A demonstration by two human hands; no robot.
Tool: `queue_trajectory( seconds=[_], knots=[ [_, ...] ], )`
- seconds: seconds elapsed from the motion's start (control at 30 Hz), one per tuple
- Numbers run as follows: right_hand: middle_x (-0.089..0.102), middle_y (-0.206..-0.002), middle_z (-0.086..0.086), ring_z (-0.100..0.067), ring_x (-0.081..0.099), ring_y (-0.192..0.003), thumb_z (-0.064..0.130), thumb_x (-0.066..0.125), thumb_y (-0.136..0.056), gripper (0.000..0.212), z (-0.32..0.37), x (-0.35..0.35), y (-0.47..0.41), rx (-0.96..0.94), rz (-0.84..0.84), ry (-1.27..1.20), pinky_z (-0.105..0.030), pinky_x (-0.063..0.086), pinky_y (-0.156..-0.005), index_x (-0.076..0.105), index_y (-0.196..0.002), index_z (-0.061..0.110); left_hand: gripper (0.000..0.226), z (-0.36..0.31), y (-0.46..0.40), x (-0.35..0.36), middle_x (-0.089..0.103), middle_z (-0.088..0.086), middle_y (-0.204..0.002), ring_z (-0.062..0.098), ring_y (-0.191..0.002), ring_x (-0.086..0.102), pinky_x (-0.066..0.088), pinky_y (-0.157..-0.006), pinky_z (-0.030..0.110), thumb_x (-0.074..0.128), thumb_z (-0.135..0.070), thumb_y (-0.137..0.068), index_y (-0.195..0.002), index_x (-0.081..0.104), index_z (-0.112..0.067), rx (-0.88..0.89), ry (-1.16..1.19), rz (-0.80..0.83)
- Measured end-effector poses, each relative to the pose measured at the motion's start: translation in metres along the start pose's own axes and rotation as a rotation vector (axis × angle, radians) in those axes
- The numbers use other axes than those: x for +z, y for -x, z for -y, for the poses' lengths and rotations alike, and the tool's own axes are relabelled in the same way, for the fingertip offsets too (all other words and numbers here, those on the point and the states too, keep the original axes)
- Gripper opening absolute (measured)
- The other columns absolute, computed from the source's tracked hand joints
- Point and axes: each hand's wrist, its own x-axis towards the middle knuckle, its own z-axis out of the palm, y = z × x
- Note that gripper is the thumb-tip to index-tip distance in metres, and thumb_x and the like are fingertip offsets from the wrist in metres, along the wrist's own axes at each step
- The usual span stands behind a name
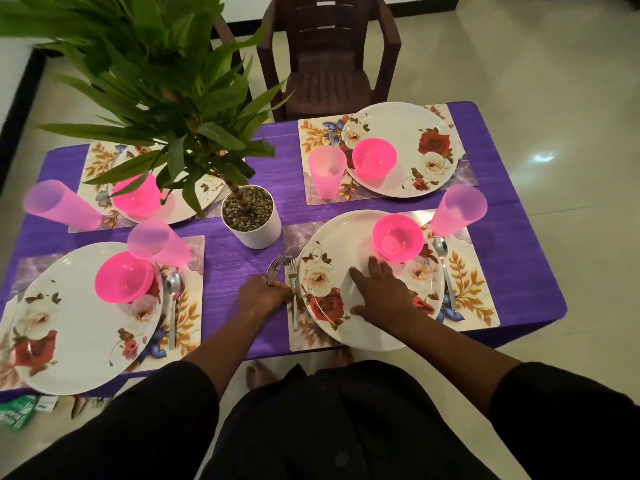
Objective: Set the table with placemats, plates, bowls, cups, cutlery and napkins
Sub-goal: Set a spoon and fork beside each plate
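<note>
While forks go down, the near-right setting is in hand.
Left hand [263, 293], its grip clamped on spare forks [276, 268], sits at 9 o'clock of the plate [332, 244]; one fork [293, 292] already lies beside it. Right hand [379, 292] presses flat, fingers apart, on the plate. Next, I judge, forks for the other placemats; no napkins show.

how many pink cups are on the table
4: far-left cup, near-left cup by the near-left plate, far-right cup, near-right cup. The plant may hide others.
</note>
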Motion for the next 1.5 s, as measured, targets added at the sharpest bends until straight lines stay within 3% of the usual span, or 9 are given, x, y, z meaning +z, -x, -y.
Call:
queue_trajectory(
  seconds=[0.2,0.43,0.57,0.7,0.8,0.97,1.13,1.3,1.5],
  knots=[
    [0.015,-0.167,-0.022,-0.043,0.021,-0.152,0.049,0.072,-0.091,0.084,0.0,0.003,0.001,0.006,0.001,-0.026,-0.053,0.049,-0.105,0.025,-0.156,0.025,0.005,0.011,0.011,-0.01,0.079,-0.001,-0.082,0.02,-0.089,0.071,0.057,-0.085,0.039,0.085,-0.021,-0.078,-0.078,0.083,-0.016,-0.002,0.064,-0.025],
    [0.05,-0.146,-0.01,-0.03,0.054,-0.128,0.038,0.059,-0.099,0.044,0.001,-0.002,0.007,-0.025,-0.172,-0.125,-0.044,0.057,-0.091,0.05,-0.138,0.02,0.039,-0.006,0.043,-0.025,0.078,0.015,-0.09,0.007,-0.046,0.045,0.034,-0.041,0.021,0.04,-0.024,-0.106,-0.103,0.073,-0.004,-0.039,0.513,0.053],
    [0.071,-0.111,0.004,-0.019,0.069,-0.094,0.03,0.066,-0.095,0.023,0.015,-0.014,0.015,-0.057,-0.489,-0.443,-0.038,0.06,-0.076,0.067,-0.118,0.025,0.046,-0.039,0.056,-0.024,0.076,0.019,-0.094,0.01,-0.055,0.046,0.033,-0.051,0.022,0.034,-0.025,-0.107,-0.114,0.07,0.002,-0.004,0.71,0.318],
    [0.07,-0.082,0.011,-0.008,0.065,-0.072,0.032,0.068,-0.094,0.004,0.029,-0.037,0.024,0.035,-0.544,-0.799,-0.038,0.059,-0.07,0.068,-0.096,0.027,0.041,-0.078,0.064,-0.011,0.076,0.017,-0.109,0.018,-0.078,0.068,0.053,-0.07,0.029,0.039,-0.03,-0.109,-0.116,0.07,-0.003,0.034,0.863,0.591],
    [0.071,-0.075,0.011,-0.008,0.068,-0.067,0.028,0.069,-0.095,0.006,0.031,-0.05,0.032,0.076,-0.57,-1.027,-0.041,0.06,-0.069,0.07,-0.09,0.025,0.041,-0.099,0.069,-0.001,0.076,0.009,-0.117,0.022,-0.098,0.07,0.053,-0.087,0.038,0.038,-0.035,-0.111,-0.121,0.069,-0.01,0.015,0.968,0.742],
    [0.075,-0.08,0.005,-0.014,0.073,-0.069,0.03,0.069,-0.096,0.014,0.019,-0.059,0.041,0.082,-0.549,-1.175,-0.046,0.063,-0.068,0.075,-0.096,0.017,0.041,-0.125,0.083,0.022,0.066,0.004,-0.141,0.022,-0.11,0.072,0.061,-0.08,0.041,0.044,-0.037,-0.107,-0.136,0.062,-0.015,0.067,0.953,0.905],
    [0.075,-0.072,0.001,-0.015,0.07,-0.058,0.018,0.075,-0.094,0.008,-0.014,-0.073,0.046,0.078,-0.615,-1.274,-0.033,0.057,-0.056,0.073,-0.087,0.014,0.038,-0.152,0.1,0.051,0.064,0.011,-0.143,0.027,-0.126,0.065,0.047,-0.11,0.049,0.049,-0.028,-0.108,-0.139,0.063,-0.011,0.164,0.884,0.901],
    [0.077,-0.081,0.0,-0.02,0.075,-0.072,0.013,0.075,-0.093,0.003,-0.074,-0.091,0.042,0.066,-0.654,-1.32,-0.043,0.063,-0.067,0.075,-0.091,0.011,0.046,-0.198,0.116,0.087,0.066,0.015,-0.138,0.032,-0.127,0.065,0.051,-0.106,0.049,0.044,-0.036,-0.11,-0.138,0.062,-0.005,0.247,0.889,0.863],
    [0.072,-0.086,-0.024,-0.033,0.073,-0.069,-0.006,0.063,-0.096,0.002,-0.175,-0.125,0.028,0.014,-0.609,-1.525,-0.038,0.061,-0.058,0.061,-0.095,-0.005,0.047,-0.265,0.136,0.142,0.068,0.018,-0.134,0.037,-0.124,0.065,0.059,-0.094,0.048,0.036,-0.036,-0.112,-0.141,0.058,-0.006,0.34,1.009,0.66]
  ],
)
